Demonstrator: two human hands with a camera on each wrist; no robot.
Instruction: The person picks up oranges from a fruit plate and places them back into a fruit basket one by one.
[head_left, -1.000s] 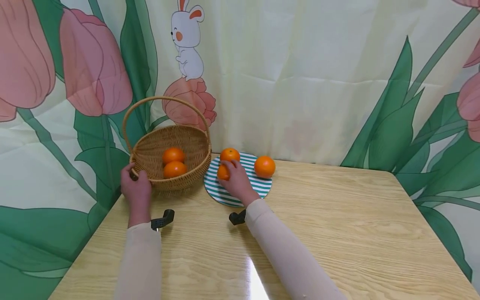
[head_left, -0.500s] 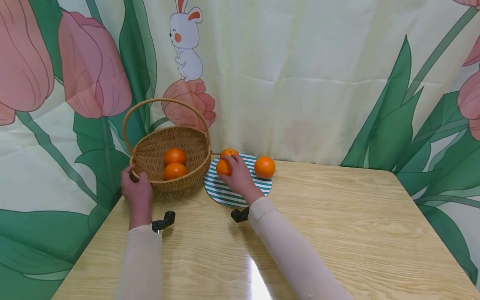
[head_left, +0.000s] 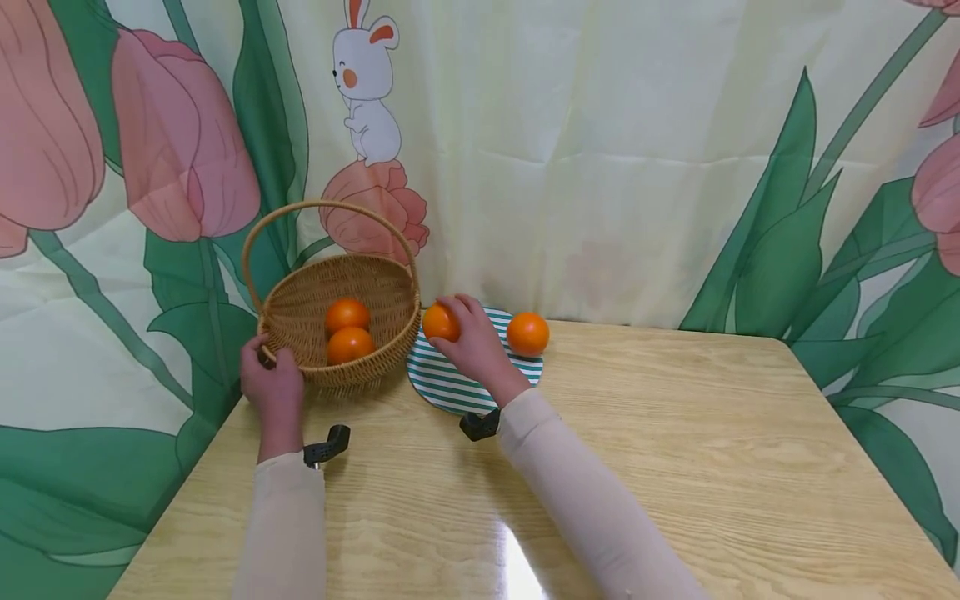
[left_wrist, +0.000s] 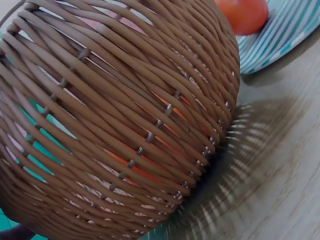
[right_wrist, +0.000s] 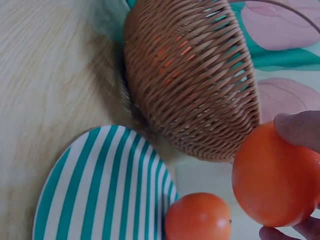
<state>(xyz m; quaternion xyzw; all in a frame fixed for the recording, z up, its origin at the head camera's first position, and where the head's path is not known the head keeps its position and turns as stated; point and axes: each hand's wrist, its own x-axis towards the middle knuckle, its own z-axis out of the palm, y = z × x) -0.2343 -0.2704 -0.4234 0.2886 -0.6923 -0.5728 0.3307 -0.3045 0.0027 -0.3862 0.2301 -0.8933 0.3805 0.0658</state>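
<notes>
My left hand grips the near-left rim of a wicker basket with a tall arched handle. Two oranges lie inside it, and their colour shows through the weave in both wrist views. My right hand holds another orange between thumb and fingers, lifted over the back-left side of a green-and-white striped plate, close to the basket's right rim. On the plate's right side sits an orange. The right wrist view shows an orange on the plate below the held one; my hand hides it in the head view.
A wooden table extends to the right and toward the front. Behind it hangs a curtain printed with tulips and a rabbit. Black camera mounts stick out from both wrists.
My right hand has raised the orange from the plate and carried it slightly left and back, toward the basket. The left hand stays on the rim.
</notes>
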